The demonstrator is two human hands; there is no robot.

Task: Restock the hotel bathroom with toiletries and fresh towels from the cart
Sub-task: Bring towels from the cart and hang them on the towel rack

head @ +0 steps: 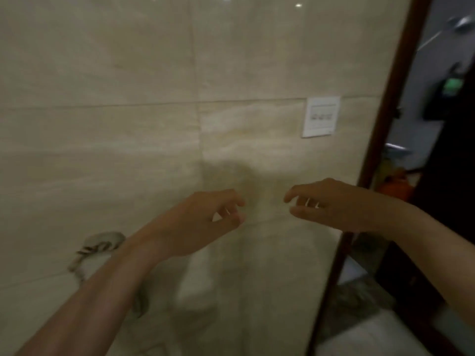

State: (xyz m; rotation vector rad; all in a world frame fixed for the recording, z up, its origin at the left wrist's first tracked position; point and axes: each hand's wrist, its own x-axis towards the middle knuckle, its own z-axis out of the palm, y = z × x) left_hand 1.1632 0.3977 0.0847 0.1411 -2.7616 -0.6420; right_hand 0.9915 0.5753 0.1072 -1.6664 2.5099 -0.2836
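Towel or not, I cannot tell: a pale blurred mass [359,337] lies low on my right, past the dark door frame [386,124], and its long axis is unreadable. My left hand [205,222] and right hand [331,204] are raised before the tiled wall [128,124], fingertips facing each other, apart. Each grip is loosely curled, half open, holding nothing.
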